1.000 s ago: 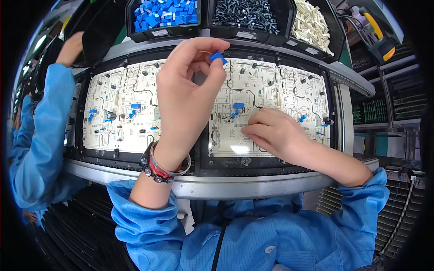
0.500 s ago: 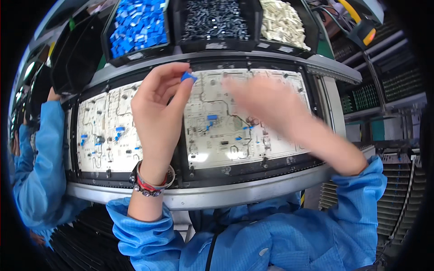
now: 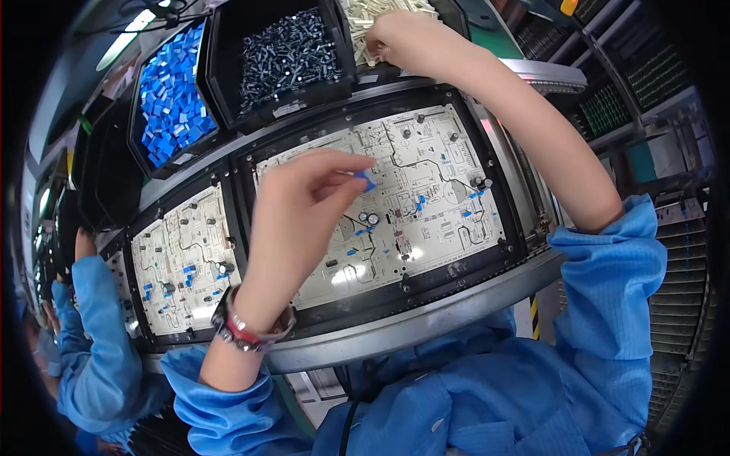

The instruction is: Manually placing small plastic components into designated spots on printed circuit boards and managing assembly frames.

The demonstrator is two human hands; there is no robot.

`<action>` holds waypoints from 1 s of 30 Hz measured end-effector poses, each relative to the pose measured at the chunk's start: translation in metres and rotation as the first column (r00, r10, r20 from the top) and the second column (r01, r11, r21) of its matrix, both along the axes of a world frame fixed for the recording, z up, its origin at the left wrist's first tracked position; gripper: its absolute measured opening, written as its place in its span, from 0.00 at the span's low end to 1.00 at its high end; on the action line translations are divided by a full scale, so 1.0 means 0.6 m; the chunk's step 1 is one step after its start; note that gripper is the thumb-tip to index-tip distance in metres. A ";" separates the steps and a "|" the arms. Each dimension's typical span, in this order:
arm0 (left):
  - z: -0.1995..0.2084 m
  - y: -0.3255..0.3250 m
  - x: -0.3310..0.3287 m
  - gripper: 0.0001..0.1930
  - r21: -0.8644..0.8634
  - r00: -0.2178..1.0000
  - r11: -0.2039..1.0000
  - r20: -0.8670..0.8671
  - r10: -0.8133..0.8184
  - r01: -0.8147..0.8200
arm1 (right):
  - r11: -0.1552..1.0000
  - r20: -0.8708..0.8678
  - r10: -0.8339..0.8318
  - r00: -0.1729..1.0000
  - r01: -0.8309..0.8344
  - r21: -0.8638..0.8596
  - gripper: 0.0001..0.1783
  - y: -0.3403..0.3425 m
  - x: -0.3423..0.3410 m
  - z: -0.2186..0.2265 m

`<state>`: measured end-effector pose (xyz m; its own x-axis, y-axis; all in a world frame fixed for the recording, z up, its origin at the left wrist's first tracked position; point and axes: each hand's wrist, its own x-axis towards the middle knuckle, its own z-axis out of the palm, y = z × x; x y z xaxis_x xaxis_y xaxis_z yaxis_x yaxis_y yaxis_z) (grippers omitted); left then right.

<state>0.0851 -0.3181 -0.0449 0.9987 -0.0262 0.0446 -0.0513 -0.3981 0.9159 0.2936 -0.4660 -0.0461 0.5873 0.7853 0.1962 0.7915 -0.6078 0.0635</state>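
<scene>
Between the thumb and fingertips of my left hand (image 3: 293, 201) is a small blue box-shaped component (image 3: 366, 180). That hand hovers over a white circuit board (image 3: 437, 163) in a black frame. Several blue parts and dark round capacitors are set in the board, and my hand and wrist hide some of its left side. My right hand (image 3: 414, 44) reaches to the far bin of cream-white pieces (image 3: 360, 30). Its fingers curl down among them; what they pinch, if anything, is hidden.
A bin of blue components (image 3: 171, 102) and a bin of dark small parts (image 3: 293, 57) stand behind the boards. Another framed board (image 3: 175, 262) lies left, near a co-worker's blue sleeve (image 3: 99, 327). A metal rail (image 3: 426, 315) runs along the front.
My right hand has moved from above the board to the far bin of white pieces. My left hand still holds the blue component. The view has turned, and the bins appear further left.
</scene>
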 end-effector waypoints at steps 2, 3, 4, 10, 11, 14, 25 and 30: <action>-0.024 -0.014 0.018 0.10 -0.006 1.000 1.000 -0.008 -0.030 0.030 | 0.980 -0.206 -0.082 0.975 0.117 0.161 0.12 -0.012 -0.018 0.015; -0.034 -0.019 0.024 0.10 0.061 0.998 0.996 -0.029 -0.060 0.062 | 0.978 -0.210 -0.085 0.974 0.122 0.169 0.12 -0.021 -0.020 0.017; -0.042 -0.024 0.028 0.11 0.126 0.995 0.987 -0.052 -0.089 0.095 | 0.956 -0.137 0.023 0.990 0.018 0.292 0.12 -0.032 -0.020 0.017; -0.064 -0.038 0.024 0.07 0.312 0.984 0.935 -0.004 -0.176 0.168 | 0.838 -0.116 0.054 0.992 0.018 0.546 0.09 -0.076 -0.055 0.039; -0.069 -0.040 0.022 0.08 0.362 0.980 0.916 0.036 -0.196 0.170 | 0.847 -0.110 0.074 0.991 -0.004 0.532 0.09 -0.085 -0.055 0.029; -0.072 -0.047 0.021 0.07 0.420 0.974 0.896 0.097 -0.203 0.145 | 0.842 -0.142 0.117 0.983 -0.022 0.539 0.09 -0.112 -0.070 0.024; -0.055 -0.055 0.017 0.02 0.573 0.992 0.817 0.043 -0.117 0.072 | 0.736 -0.379 0.100 0.920 0.188 0.651 0.09 -0.174 -0.132 0.005; -0.051 -0.059 0.013 0.03 0.606 0.995 0.794 0.036 -0.089 0.049 | 0.726 -0.388 0.129 0.913 0.179 0.664 0.10 -0.185 -0.141 -0.019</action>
<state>0.0932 -0.3537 -0.0756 0.9891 -0.1368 0.0553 -0.1464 -0.8626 0.4843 0.2090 -0.5771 -0.0576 0.7489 0.5132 0.4192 0.6367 -0.3819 -0.6699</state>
